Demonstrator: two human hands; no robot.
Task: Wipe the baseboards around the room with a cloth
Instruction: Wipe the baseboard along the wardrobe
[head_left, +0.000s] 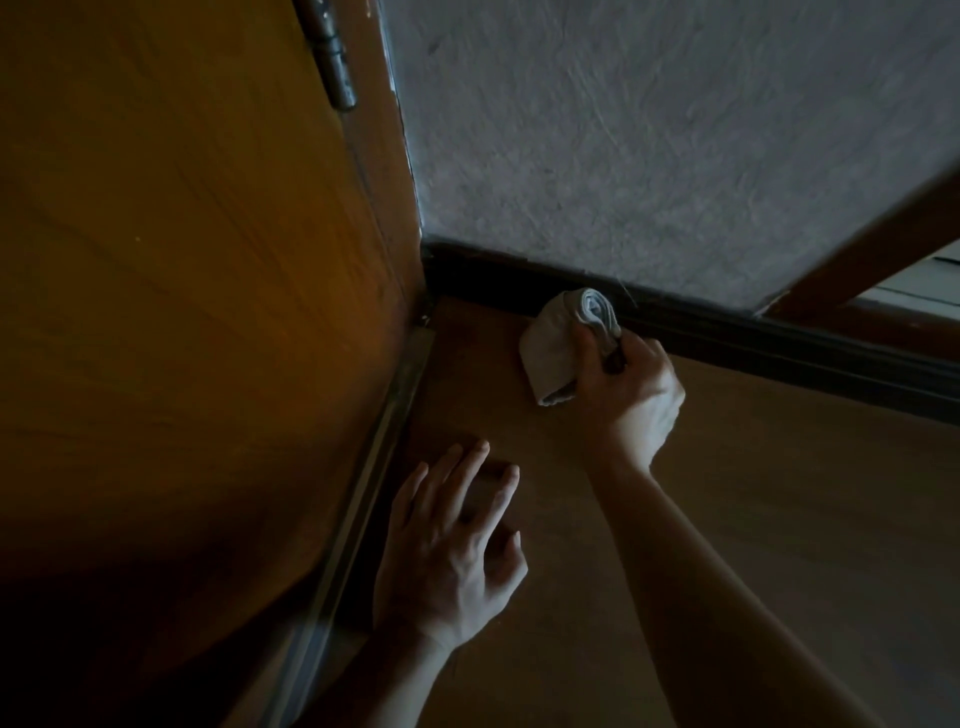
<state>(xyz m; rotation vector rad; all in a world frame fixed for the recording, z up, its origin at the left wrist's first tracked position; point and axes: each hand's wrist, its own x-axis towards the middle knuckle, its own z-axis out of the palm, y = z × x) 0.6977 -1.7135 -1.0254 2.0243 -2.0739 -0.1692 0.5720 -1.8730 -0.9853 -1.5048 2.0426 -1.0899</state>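
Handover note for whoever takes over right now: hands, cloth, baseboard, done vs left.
Right hand: shut on the bunched cloth, pressed against the dark baseboard close to the corner by the wooden door.
Left hand: open, fingers spread, on the floor beside the door's bottom edge.
Done: cannot tell which stretch is already wiped.
Left: the baseboard running right from the cloth, then the rest of the room.
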